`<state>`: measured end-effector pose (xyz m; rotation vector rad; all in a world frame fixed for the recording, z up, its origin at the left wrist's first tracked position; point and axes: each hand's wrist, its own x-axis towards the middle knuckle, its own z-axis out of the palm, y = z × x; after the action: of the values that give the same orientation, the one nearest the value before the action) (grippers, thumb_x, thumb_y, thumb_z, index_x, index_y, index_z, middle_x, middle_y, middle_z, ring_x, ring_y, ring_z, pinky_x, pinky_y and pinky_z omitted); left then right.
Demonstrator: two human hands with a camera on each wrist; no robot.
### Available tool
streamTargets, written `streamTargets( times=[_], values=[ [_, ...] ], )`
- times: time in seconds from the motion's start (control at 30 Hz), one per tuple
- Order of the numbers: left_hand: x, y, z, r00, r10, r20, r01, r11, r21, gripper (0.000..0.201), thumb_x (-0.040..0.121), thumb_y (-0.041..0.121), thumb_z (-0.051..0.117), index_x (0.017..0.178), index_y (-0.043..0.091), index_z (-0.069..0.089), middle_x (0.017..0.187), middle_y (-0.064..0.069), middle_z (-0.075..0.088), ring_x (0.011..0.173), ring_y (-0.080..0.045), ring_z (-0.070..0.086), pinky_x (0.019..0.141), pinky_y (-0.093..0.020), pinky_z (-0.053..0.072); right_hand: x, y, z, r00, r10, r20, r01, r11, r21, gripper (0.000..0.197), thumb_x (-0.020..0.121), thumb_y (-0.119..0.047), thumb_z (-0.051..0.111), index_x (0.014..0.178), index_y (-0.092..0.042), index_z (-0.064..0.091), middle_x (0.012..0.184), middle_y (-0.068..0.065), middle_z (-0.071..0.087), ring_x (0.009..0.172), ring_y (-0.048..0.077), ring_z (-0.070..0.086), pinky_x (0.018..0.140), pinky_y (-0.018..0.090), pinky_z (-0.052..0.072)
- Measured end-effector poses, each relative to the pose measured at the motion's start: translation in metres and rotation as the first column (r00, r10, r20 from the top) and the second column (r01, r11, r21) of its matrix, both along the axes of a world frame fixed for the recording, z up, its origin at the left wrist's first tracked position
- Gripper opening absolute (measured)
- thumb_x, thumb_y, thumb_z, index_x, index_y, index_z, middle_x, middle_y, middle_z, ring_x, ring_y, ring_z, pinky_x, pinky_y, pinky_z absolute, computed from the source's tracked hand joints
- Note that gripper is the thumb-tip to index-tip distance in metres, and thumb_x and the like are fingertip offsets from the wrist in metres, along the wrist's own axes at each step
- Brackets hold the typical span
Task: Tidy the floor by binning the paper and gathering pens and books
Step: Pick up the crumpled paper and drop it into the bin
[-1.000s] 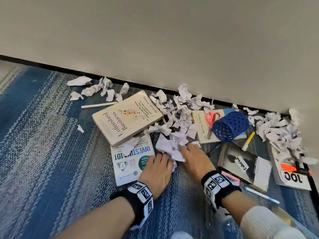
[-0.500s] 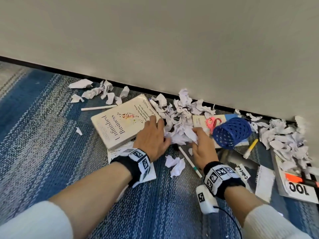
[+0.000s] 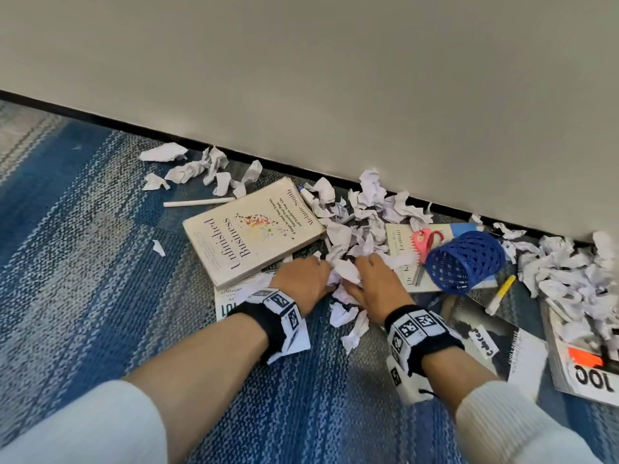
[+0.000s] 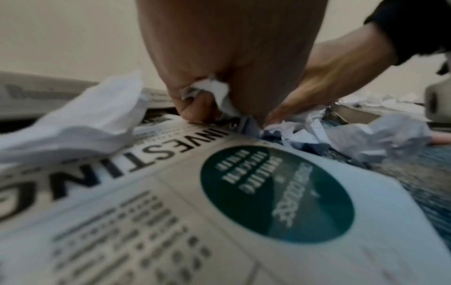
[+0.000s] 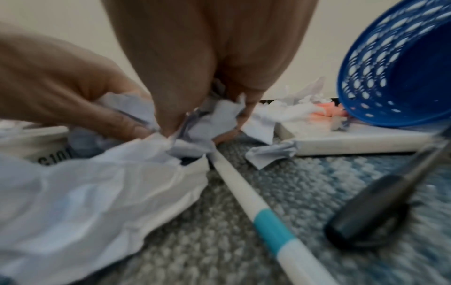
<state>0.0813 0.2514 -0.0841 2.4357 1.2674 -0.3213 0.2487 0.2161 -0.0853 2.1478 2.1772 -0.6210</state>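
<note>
**Both hands bunched on the middle paper heap, pens buried in it**

Your left hand (image 3: 303, 277) and right hand (image 3: 375, 286) have fingers curled around crumpled paper (image 3: 346, 272) on the carpet at the centre, with looser scraps (image 3: 348, 324) just at 6 o'clock of them. My worry: a white pen with a teal band (image 5: 256, 210) runs right under the wad your right hand grips, so a blind scoop could carry it to the bin, which isn't in view. Paper may also spill from an overfull grab. More paper (image 3: 569, 272) lies at 3 o'clock and some (image 3: 197, 169) at 10 o'clock. The cream book (image 3: 248, 236) sits at 11 o'clock, the tipped blue pen cup (image 3: 465, 262) at 2 o'clock.
</note>
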Motion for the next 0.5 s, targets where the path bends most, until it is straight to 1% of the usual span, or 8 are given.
streamTargets(
  times=[0.07, 0.17, 0.23, 0.27, 0.33, 0.4, 0.43, 0.5],
  values=[
    [-0.005, 0.003, 0.006, 0.997, 0.032, 0.074, -0.035, 0.998, 0.047, 0.046, 0.099, 0.054, 0.036, 0.112, 0.012, 0.053, 0.102, -0.007, 0.058, 0.090, -0.028, 0.059, 0.073, -0.039, 0.052, 0.011, -0.007, 0.004, 0.998, -0.044, -0.044, 0.046, 0.998, 0.044, 0.033, 0.091, -0.028, 0.060, 0.114, -0.005, 0.055, 0.111, 0.012, 0.048, 0.099, 0.030, 0.052, 0.082, 0.035, 0.040],
    [-0.010, -0.001, 0.013, 0.980, 0.045, 0.194, -0.076, 0.985, 0.158, 0.052, 0.102, 0.050, 0.025, 0.086, 0.014, 0.059, 0.083, 0.000, 0.051, 0.077, -0.020, 0.056, 0.065, -0.034, 0.050, 0.020, -0.025, 0.015, 0.974, -0.146, -0.170, 0.175, 0.970, 0.168, 0.025, 0.086, -0.020, 0.067, 0.102, -0.003, 0.060, 0.100, 0.009, 0.047, 0.086, 0.023, 0.047, 0.072, 0.026, 0.033],
    [-0.015, -0.002, 0.016, 0.960, 0.120, 0.253, -0.170, 0.968, 0.185, 0.052, 0.101, 0.046, 0.027, 0.083, 0.011, 0.061, 0.089, 0.001, 0.046, 0.078, -0.016, 0.047, 0.064, -0.033, 0.047, 0.019, -0.039, 0.023, 0.970, -0.118, -0.211, 0.167, 0.957, 0.235, 0.019, 0.082, -0.014, 0.071, 0.087, -0.007, 0.053, 0.092, 0.004, 0.044, 0.078, 0.019, 0.041, 0.067, 0.025, 0.028],
    [-0.019, -0.002, 0.018, 0.947, 0.172, 0.270, -0.226, 0.957, 0.181, 0.047, 0.101, 0.044, 0.031, 0.088, 0.010, 0.061, 0.097, -0.001, 0.045, 0.081, -0.016, 0.044, 0.066, -0.034, 0.049, 0.017, -0.046, 0.027, 0.974, -0.096, -0.203, 0.146, 0.957, 0.250, 0.024, 0.081, -0.010, 0.071, 0.084, -0.010, 0.048, 0.088, 0.002, 0.043, 0.075, 0.019, 0.041, 0.066, 0.027, 0.028],
    [-0.029, -0.008, 0.021, 0.933, 0.257, 0.251, -0.302, 0.940, 0.159, 0.034, 0.100, 0.036, 0.042, 0.106, 0.005, 0.056, 0.113, -0.007, 0.042, 0.092, -0.019, 0.045, 0.070, -0.033, 0.050, 0.010, -0.061, 0.033, 0.979, -0.102, -0.175, 0.139, 0.967, 0.212, 0.029, 0.078, -0.004, 0.070, 0.090, -0.012, 0.045, 0.087, 0.001, 0.046, 0.075, 0.023, 0.048, 0.065, 0.029, 0.030],
    [-0.039, -0.020, 0.018, 0.955, 0.225, 0.192, -0.264, 0.941, 0.211, 0.027, 0.097, 0.024, 0.053, 0.115, 0.005, 0.050, 0.118, -0.009, 0.041, 0.097, -0.022, 0.048, 0.066, -0.028, 0.047, 0.002, -0.074, 0.031, 0.986, -0.108, -0.129, 0.124, 0.985, 0.122, 0.037, 0.078, -0.003, 0.067, 0.105, -0.011, 0.044, 0.100, 0.006, 0.052, 0.083, 0.027, 0.056, 0.066, 0.033, 0.040],
    [-0.047, -0.028, 0.016, 0.966, 0.178, 0.188, -0.222, 0.942, 0.251, 0.026, 0.091, 0.019, 0.061, 0.111, 0.006, 0.050, 0.114, -0.010, 0.044, 0.093, -0.023, 0.050, 0.063, -0.028, 0.047, -0.004, -0.080, 0.027, 0.993, -0.079, -0.086, 0.086, 0.993, 0.082, 0.043, 0.080, -0.009, 0.066, 0.116, -0.012, 0.042, 0.110, 0.007, 0.050, 0.090, 0.027, 0.057, 0.072, 0.035, 0.045],
    [-0.059, -0.044, 0.007, 0.979, 0.112, 0.172, -0.160, 0.940, 0.301, 0.029, 0.079, 0.013, 0.071, 0.100, 0.008, 0.051, 0.103, -0.012, 0.051, 0.085, -0.027, 0.053, 0.062, -0.036, 0.050, -0.016, -0.090, 0.015, 1.000, -0.005, 0.016, 0.004, 1.000, 0.028, 0.055, 0.090, -0.037, 0.059, 0.134, -0.016, 0.034, 0.120, 0.007, 0.042, 0.100, 0.024, 0.053, 0.086, 0.034, 0.048]
  ],
)
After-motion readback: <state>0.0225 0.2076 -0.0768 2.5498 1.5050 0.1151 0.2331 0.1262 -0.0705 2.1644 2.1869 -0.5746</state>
